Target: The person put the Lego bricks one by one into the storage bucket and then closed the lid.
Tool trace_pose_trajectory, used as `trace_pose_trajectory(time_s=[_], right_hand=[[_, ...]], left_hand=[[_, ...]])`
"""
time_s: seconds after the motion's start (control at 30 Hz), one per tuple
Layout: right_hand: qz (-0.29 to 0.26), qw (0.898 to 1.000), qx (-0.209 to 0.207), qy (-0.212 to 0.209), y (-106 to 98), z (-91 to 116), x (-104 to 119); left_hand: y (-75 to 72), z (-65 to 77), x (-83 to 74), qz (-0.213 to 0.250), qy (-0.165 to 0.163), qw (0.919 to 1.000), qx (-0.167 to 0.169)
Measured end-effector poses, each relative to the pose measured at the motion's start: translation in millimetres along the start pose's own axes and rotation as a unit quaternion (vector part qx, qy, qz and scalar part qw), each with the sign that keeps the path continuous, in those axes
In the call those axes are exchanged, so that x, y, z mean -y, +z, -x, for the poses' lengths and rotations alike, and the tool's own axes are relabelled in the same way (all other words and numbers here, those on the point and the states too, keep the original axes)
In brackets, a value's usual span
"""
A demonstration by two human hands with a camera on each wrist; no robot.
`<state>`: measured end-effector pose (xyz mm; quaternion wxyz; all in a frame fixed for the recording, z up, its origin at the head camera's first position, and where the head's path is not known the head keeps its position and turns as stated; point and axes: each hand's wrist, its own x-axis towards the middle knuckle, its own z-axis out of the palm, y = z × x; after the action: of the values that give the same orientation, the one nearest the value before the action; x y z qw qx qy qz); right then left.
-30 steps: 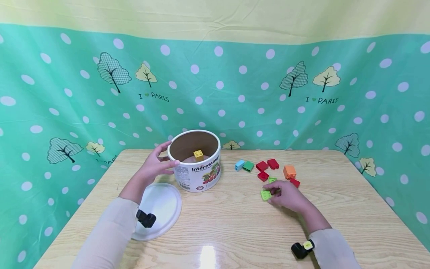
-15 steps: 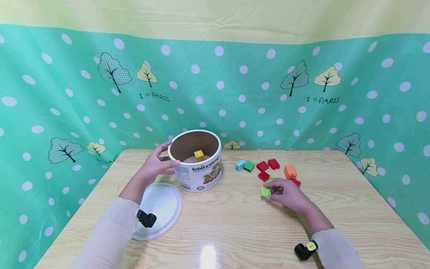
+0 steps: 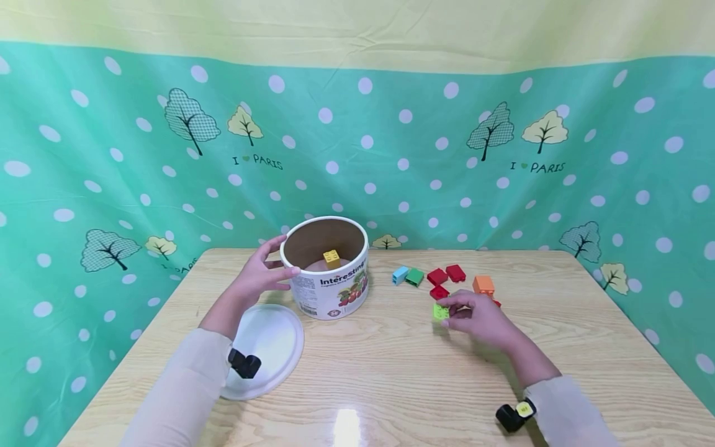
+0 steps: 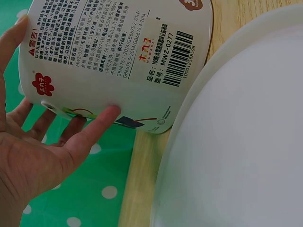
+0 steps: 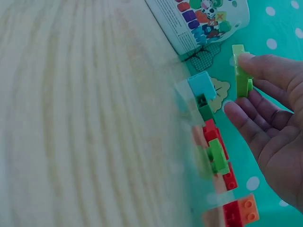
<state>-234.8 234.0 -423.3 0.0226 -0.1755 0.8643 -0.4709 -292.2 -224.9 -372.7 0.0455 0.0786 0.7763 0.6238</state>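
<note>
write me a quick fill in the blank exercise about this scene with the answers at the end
1. The pinched block in the right hand is light ____.
2. In the bucket, the visible block is ____.
3. On the table, the nearest block to the bucket is light ____.
4. The white lid lies toward the person's ____ side.

Missing words: green; yellow; blue; left

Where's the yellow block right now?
In the head view, just left of centre, the yellow block is inside the white bucket; the left hand touches the bucket's left side, and the light-blue block lies to its right.
</note>
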Motion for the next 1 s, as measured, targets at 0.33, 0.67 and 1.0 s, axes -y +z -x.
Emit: trace_pose_trajectory(time_s=[0.33,0.67,1.0], right_hand=[[0.002,0.999,-0.026,-0.025,-4,-8,19],[-0.013,0.996,-0.049,-0.074,-7,-15,44],[0.000,0.996,-0.023,-0.085,-11,-25,72]], left_hand=[[-0.1,1.8,-0.6,0.003,-0.001,1.0000,0.001],[-0.6,1.4,-1.4,0.004,0.002,1.0000,0.004],[0.4,2.0,-1.0,0.007,0.000,1.0000,0.004]])
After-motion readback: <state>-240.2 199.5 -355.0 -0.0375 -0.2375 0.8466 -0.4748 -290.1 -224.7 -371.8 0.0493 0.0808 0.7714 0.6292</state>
